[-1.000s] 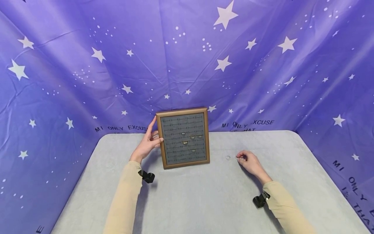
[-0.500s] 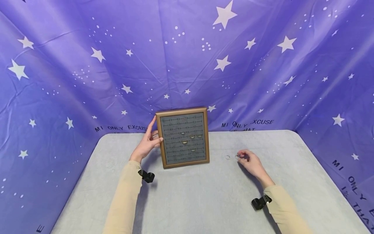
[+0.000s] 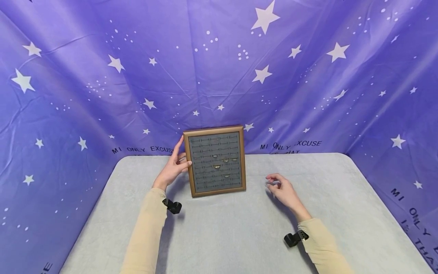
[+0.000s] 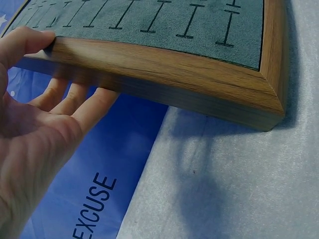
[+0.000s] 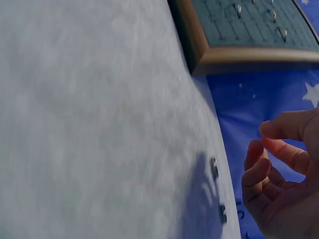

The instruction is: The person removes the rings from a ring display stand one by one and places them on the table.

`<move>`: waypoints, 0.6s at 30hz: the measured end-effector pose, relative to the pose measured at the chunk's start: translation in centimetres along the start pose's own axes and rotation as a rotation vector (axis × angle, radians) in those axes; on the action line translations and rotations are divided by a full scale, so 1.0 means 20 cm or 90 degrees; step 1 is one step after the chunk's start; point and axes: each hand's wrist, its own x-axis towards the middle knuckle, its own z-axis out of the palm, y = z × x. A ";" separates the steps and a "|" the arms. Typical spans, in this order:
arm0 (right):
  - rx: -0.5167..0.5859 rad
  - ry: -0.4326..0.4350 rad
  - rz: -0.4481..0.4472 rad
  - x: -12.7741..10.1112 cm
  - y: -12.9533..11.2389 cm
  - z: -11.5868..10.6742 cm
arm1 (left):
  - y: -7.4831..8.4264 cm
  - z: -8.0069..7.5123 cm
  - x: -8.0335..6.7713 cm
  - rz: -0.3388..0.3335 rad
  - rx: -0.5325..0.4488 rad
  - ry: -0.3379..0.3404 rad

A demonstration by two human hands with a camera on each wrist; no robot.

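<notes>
A wooden-framed ring display board (image 3: 243, 160) stands tilted at the back of the grey table, with a few gold rings (image 3: 216, 166) in its grey slotted panel. My left hand (image 3: 174, 165) grips its left edge; in the left wrist view the thumb lies on the frame (image 4: 174, 74) and the fingers (image 4: 75, 97) are behind it. My right hand (image 3: 280, 188) hovers right of the board with loosely curled fingers (image 5: 271, 169) and nothing between them. Two small rings (image 5: 214, 169) lie on the cloth in its shadow.
The table (image 3: 222, 236) is covered in grey cloth. A purple star-printed backdrop (image 3: 219, 76) hangs close behind and wraps both sides. Black camera mounts sit on both wrists (image 3: 173, 206) (image 3: 292, 239).
My right hand has moved left toward the board, over the spot where the two loose rings lay. The left hand and the board have not moved.
</notes>
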 end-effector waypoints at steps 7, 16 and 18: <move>0.012 -0.010 -0.001 0.05 0.09 0.08 | 0.00 0.00 0.00 0.006 0.002 0.000; 0.028 -0.022 -0.026 0.09 0.07 0.16 | 0.01 0.01 -0.01 0.005 -0.001 0.000; 0.024 -0.021 -0.025 0.09 0.05 0.17 | 0.02 0.01 -0.01 0.005 -0.004 0.000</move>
